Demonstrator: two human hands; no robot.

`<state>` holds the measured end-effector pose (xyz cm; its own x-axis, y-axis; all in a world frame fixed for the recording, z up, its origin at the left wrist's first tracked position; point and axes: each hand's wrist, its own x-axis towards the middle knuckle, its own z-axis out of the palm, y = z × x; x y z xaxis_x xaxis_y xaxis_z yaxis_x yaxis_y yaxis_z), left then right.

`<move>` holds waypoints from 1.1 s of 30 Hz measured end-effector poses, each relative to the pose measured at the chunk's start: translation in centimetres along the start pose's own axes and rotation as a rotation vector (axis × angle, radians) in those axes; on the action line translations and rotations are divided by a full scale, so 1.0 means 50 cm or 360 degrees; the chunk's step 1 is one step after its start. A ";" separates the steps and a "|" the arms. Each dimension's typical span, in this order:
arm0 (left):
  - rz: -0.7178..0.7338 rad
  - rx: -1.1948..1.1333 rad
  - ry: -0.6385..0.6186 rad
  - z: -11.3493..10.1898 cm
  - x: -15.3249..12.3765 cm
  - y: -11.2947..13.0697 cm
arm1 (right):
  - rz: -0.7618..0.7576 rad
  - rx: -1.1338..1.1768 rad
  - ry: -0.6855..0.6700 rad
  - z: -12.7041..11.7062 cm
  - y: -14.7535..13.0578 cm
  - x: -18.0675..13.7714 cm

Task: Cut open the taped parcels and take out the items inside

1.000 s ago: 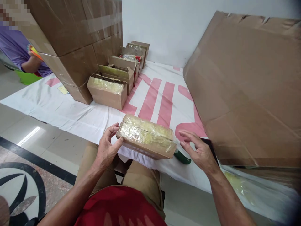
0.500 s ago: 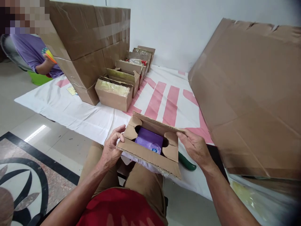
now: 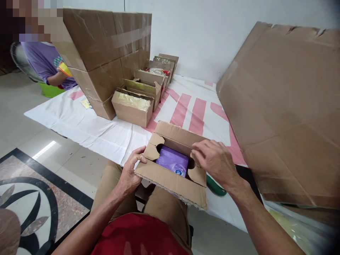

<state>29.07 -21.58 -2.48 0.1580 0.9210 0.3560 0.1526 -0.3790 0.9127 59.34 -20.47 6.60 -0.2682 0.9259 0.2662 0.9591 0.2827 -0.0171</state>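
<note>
An open cardboard box (image 3: 170, 187) is tilted over my lap at the table's near edge, its long flaps folded out. Inside lies a purple package (image 3: 172, 161) with a small blue label; its sides are partly covered by the short flaps with round cut-outs. My left hand (image 3: 134, 168) grips the box's left end, thumb and fingers bent around the edge. My right hand (image 3: 214, 156) is over the right end, fingers curled at the short right flap (image 3: 198, 173); its fingertips are partly hidden. Beneath that hand, a green curved object (image 3: 216, 186) lies on the tablecloth.
Several opened cardboard boxes (image 3: 132, 108) stand in a row along a stack of taped cartons (image 3: 101, 46). A large carton (image 3: 289, 117) leans at the right. Across the table (image 3: 63, 113), a person in purple (image 3: 39, 60) holds something yellow.
My right hand has moved from the box's back right corner inward over the right flap, fingers now curled. The back flap has opened further outward. My left hand keeps its hold.
</note>
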 end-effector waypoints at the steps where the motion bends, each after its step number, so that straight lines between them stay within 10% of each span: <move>1: 0.0028 -0.0002 0.0005 0.001 0.000 -0.002 | -0.0111 0.0047 -0.0132 -0.008 -0.016 0.001; 10: 0.0097 0.0056 0.0053 0.008 0.008 -0.007 | -0.0439 -0.0209 -0.1097 -0.015 -0.084 0.055; 33: 0.0146 -0.0001 0.0172 0.023 -0.001 -0.020 | -0.0407 -0.0382 -0.1086 0.030 -0.110 0.063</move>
<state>30.02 -21.34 -3.64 0.0653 0.8868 0.4576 0.1415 -0.4621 0.8754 53.10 -18.74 6.08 -0.4063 0.8107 -0.4214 0.8323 0.5187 0.1954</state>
